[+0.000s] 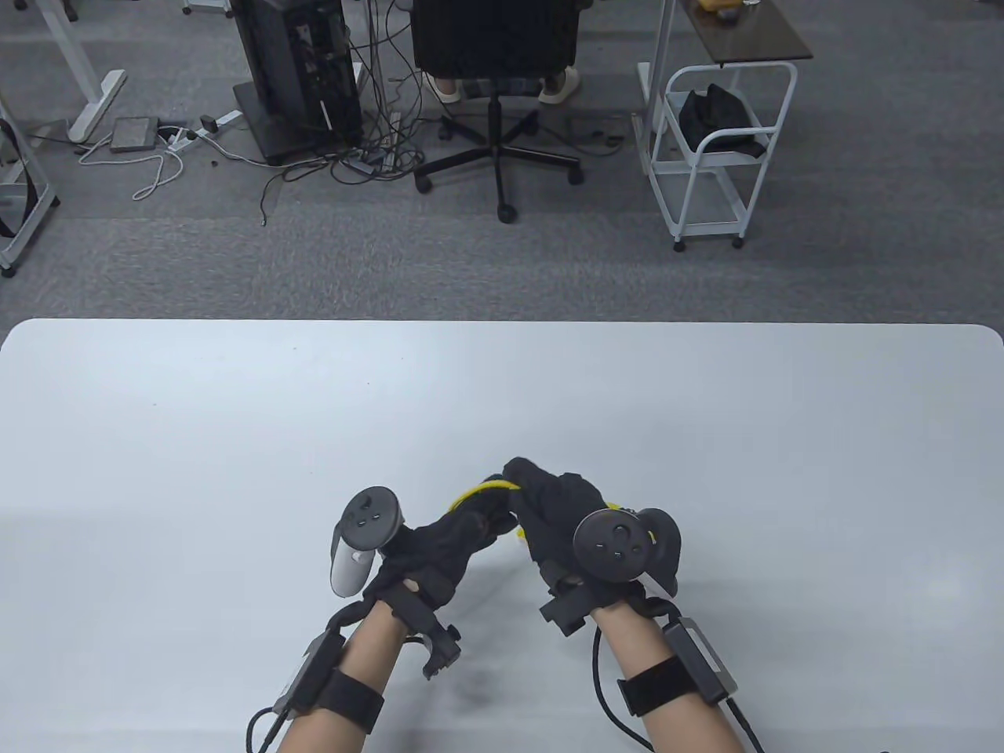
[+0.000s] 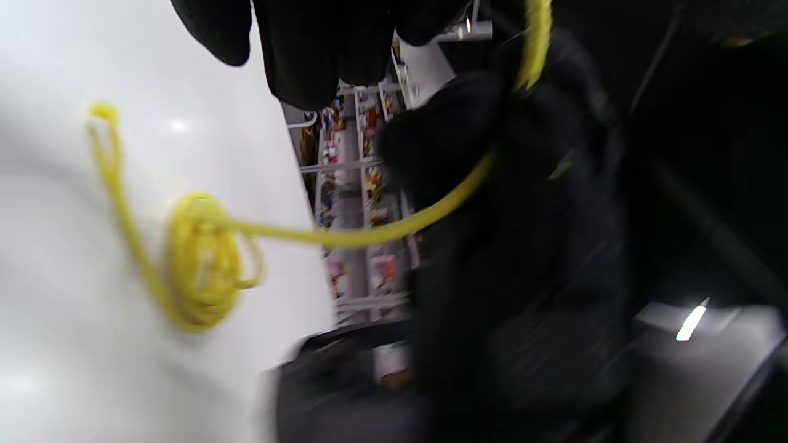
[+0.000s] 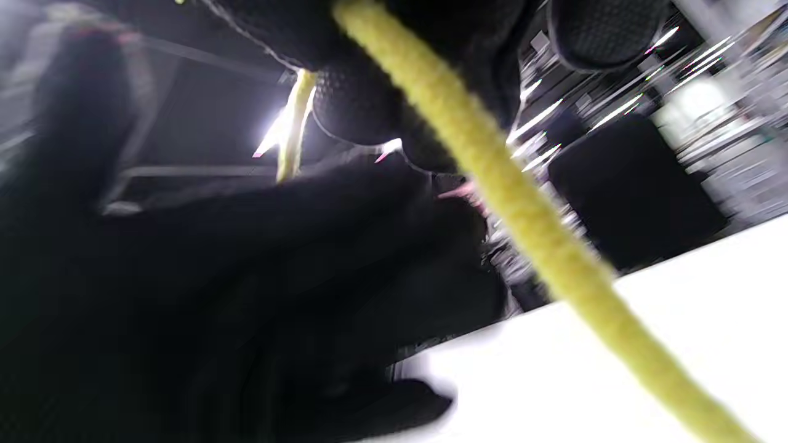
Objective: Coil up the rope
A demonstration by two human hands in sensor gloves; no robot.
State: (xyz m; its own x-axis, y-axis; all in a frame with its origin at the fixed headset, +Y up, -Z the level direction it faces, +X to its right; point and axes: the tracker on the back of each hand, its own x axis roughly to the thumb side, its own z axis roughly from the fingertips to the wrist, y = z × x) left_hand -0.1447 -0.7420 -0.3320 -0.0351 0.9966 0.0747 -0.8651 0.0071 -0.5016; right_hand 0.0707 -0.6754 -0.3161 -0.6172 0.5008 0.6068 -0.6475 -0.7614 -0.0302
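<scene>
A yellow rope (image 1: 488,490) arcs between my two hands at the front middle of the white table (image 1: 235,439). My right hand (image 1: 549,502) grips the rope; in the right wrist view a thick strand (image 3: 523,209) runs from its fingers down to the table. My left hand (image 1: 463,529) reaches to the right hand and holds the short strand between them. In the left wrist view a small coil (image 2: 203,258) lies on the table, with a loose end (image 2: 101,114) trailing off and a taut strand (image 2: 369,235) rising to the hands. That view and the right wrist view are blurred.
Both hands hover just above the table near its front edge. Beyond the far edge stand an office chair (image 1: 498,47), a computer tower (image 1: 298,70) with floor cables, and a white cart (image 1: 718,149).
</scene>
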